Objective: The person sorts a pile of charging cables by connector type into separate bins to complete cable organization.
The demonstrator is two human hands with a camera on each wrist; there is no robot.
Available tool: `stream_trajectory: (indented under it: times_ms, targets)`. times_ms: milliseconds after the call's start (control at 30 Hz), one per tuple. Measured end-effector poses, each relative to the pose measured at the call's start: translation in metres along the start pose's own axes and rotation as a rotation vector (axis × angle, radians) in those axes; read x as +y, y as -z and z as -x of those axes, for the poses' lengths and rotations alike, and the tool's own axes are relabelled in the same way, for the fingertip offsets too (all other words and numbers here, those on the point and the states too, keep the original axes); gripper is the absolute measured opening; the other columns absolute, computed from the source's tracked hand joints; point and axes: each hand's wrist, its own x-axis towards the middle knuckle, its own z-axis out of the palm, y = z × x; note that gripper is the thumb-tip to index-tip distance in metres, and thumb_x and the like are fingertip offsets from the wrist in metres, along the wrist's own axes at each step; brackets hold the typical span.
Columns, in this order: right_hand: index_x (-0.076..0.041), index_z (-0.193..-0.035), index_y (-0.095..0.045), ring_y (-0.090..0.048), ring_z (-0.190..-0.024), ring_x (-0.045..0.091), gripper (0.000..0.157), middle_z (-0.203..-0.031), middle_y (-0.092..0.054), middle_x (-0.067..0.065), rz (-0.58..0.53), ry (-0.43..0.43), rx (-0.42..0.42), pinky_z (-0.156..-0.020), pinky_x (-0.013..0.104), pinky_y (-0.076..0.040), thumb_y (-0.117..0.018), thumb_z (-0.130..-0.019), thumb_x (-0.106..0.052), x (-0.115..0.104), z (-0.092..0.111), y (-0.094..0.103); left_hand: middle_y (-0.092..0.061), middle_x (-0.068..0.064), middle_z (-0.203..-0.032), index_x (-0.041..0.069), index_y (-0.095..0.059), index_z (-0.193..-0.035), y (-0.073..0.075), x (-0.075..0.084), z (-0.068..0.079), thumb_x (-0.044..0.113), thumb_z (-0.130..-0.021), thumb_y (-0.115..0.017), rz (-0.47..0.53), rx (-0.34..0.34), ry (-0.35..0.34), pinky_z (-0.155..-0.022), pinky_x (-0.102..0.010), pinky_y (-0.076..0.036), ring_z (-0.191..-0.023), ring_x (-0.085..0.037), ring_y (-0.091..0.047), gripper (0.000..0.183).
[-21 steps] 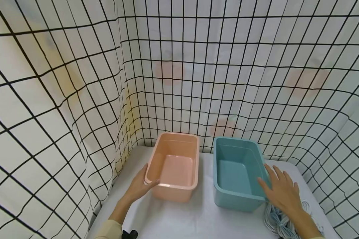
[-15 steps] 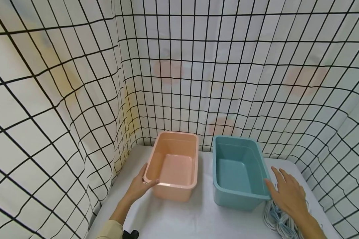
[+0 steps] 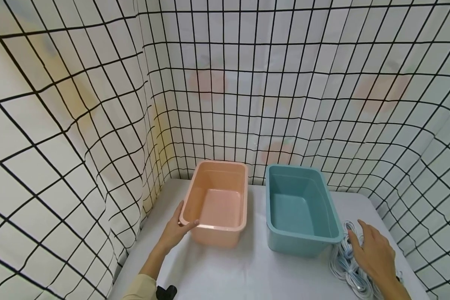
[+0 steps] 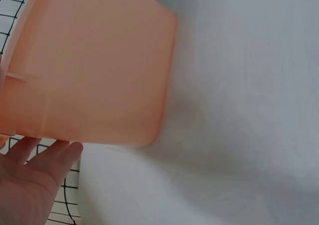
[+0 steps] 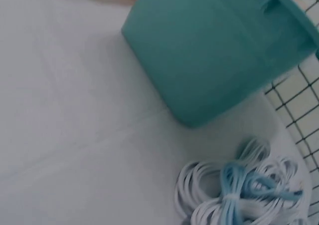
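A peach plastic bin (image 3: 221, 235) stands left of centre on the white table in the head view. My left hand (image 3: 172, 231) holds its near left corner, thumb along the front rim and fingers along the left side. Fingertips (image 4: 70, 152) touch the bin's outer wall in the left wrist view. A teal plastic bin (image 3: 303, 246) stands to the right, apart from the peach one. My right hand (image 3: 375, 252) hovers over bundled white and light blue cords (image 3: 346, 264), holding nothing visible; it partly hides them. The right wrist view shows the cords (image 5: 234, 195) but not the hand.
Black wire grid (image 3: 247, 83) with pale cloth behind it rises at the back and both sides. The white tabletop (image 3: 243, 275) extends in front of the two bins. A small black object (image 3: 166, 291) shows beside the left sleeve.
My right hand has left the teal bin's right rim and moved right and toward me, over the cords. The left hand keeps its place on the peach bin. The head view has tilted slightly.
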Motion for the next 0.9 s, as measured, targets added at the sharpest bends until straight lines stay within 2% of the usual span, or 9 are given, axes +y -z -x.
stream_trajectory:
  times_ms: [167, 300, 367, 533, 700, 833, 900]
  targets:
    - [0.007, -0.144, -0.047, -0.046, -0.111, 0.066, 0.064, -0.136, -0.047, 0.041, 0.007, -0.065, -0.024, -0.081, 0.080, -0.036, -0.050, -0.107, -0.045, 0.016, 0.013, -0.011, -0.064, -0.022, -0.119, 0.015, -0.016, -0.167, -0.001, -0.002, -0.001, 0.039, -0.091, -0.080, -0.029, 0.007, -0.012, -0.071, -0.035, -0.051, -0.084, -0.020, -0.060, 0.102]
    - [0.008, -0.138, -0.050, -0.048, -0.111, 0.064, 0.063, -0.133, -0.049, 0.040, 0.028, -0.079, -0.061, -0.082, 0.078, -0.037, -0.053, -0.105, -0.045, 0.028, 0.025, -0.025, -0.062, -0.022, -0.126, 0.014, -0.016, -0.167, -0.002, -0.003, -0.001, 0.039, -0.092, -0.080, -0.035, 0.016, -0.013, -0.070, -0.033, -0.051, -0.085, -0.019, -0.060, 0.102]
    - [0.009, -0.133, -0.054, -0.050, -0.109, 0.062, 0.060, -0.129, -0.052, 0.040, 0.034, -0.059, -0.074, -0.081, 0.077, -0.037, -0.056, -0.104, -0.043, 0.033, 0.030, -0.032, -0.060, -0.023, -0.130, 0.014, -0.016, -0.167, -0.002, -0.003, -0.001, 0.040, -0.092, -0.080, -0.031, 0.021, -0.011, -0.071, -0.033, -0.051, -0.086, -0.020, -0.061, 0.102]
    - [0.011, -0.124, -0.060, -0.053, -0.106, 0.058, 0.052, -0.121, -0.058, 0.037, 0.084, -0.052, -0.099, -0.084, 0.078, -0.037, -0.066, -0.099, -0.035, 0.039, 0.044, -0.050, -0.051, -0.027, -0.144, 0.014, -0.016, -0.167, -0.004, -0.004, 0.001, 0.036, -0.092, -0.080, 0.047, 0.022, -0.014, -0.084, -0.038, -0.054, -0.106, -0.029, -0.064, 0.101]
    - [0.009, -0.119, -0.064, -0.052, -0.105, 0.056, 0.054, -0.117, -0.060, 0.032, 0.131, -0.101, -0.128, -0.087, 0.079, -0.033, -0.074, -0.092, -0.036, 0.048, 0.064, -0.068, -0.043, -0.027, -0.153, 0.013, -0.016, -0.167, -0.006, -0.004, 0.002, 0.033, -0.092, -0.081, 0.112, 0.026, -0.016, -0.097, -0.045, -0.051, -0.125, -0.040, -0.058, 0.101]
    - [0.005, -0.112, -0.071, -0.054, -0.100, 0.053, 0.051, -0.110, -0.063, 0.028, 0.142, -0.092, -0.085, -0.083, 0.075, -0.038, -0.080, -0.086, -0.037, 0.054, 0.076, -0.077, -0.041, -0.026, -0.155, 0.014, -0.017, -0.167, -0.006, -0.004, 0.001, 0.033, -0.092, -0.081, 0.126, 0.032, -0.009, -0.100, -0.047, -0.049, -0.128, -0.041, -0.055, 0.101]
    - [0.004, -0.110, -0.073, -0.054, -0.100, 0.052, 0.047, -0.107, -0.066, 0.028, 0.124, -0.091, -0.058, -0.082, 0.073, -0.040, -0.081, -0.086, -0.036, 0.054, 0.078, -0.079, -0.040, -0.026, -0.156, 0.014, -0.016, -0.167, -0.006, -0.003, 0.001, 0.032, -0.092, -0.081, 0.134, 0.030, -0.007, -0.102, -0.048, -0.048, -0.130, -0.041, -0.054, 0.101]
